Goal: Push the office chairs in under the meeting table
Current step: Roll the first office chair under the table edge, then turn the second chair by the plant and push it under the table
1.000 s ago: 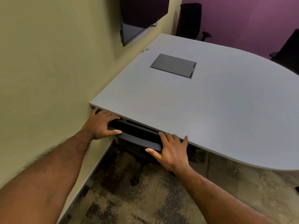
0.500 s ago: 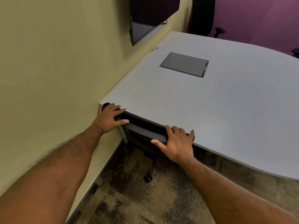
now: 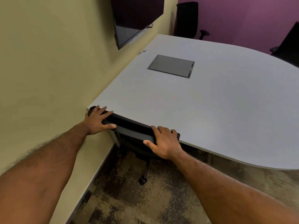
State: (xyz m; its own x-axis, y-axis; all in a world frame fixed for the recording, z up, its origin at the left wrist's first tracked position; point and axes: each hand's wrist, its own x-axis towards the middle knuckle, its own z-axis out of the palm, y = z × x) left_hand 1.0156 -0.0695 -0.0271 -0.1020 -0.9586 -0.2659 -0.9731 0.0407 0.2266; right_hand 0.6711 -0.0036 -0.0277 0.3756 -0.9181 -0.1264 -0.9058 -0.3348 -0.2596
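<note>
Both hands gripped the top edge of a black office chair's backrest (image 3: 129,126); the left hand (image 3: 97,121) lay over its wall-side end with fingers spread across the top and thumb pressed against the rear face, while the right hand (image 3: 162,142) wrapped the other end, fingers curled over the rim and thumb below. The wide two-handed hold appeared meant to keep the chair square as it rolled in; the backrest stood hard against the near edge of the grey meeting table (image 3: 218,110), its seat hidden beneath the top and only the stem and one caster (image 3: 142,181) visible on the patterned carpet (image 3: 129,199). The chair sat tight in the corner by the yellow wall (image 3: 48,70), beside a table leg (image 3: 115,138); judged from this, the chair was in as far as it could go. Compared with a second earlier, the backrest stood closer to the table corner and the left hand had shifted along to the very end of the rim; the view had also swung. Two more dark chairs, one at the far end (image 3: 187,20) and one at the right (image 3: 288,44), looked still to be dealt with; a wall screen (image 3: 135,18), a recessed cable hatch (image 3: 172,66) and a marker (image 3: 141,52) completed the room.
</note>
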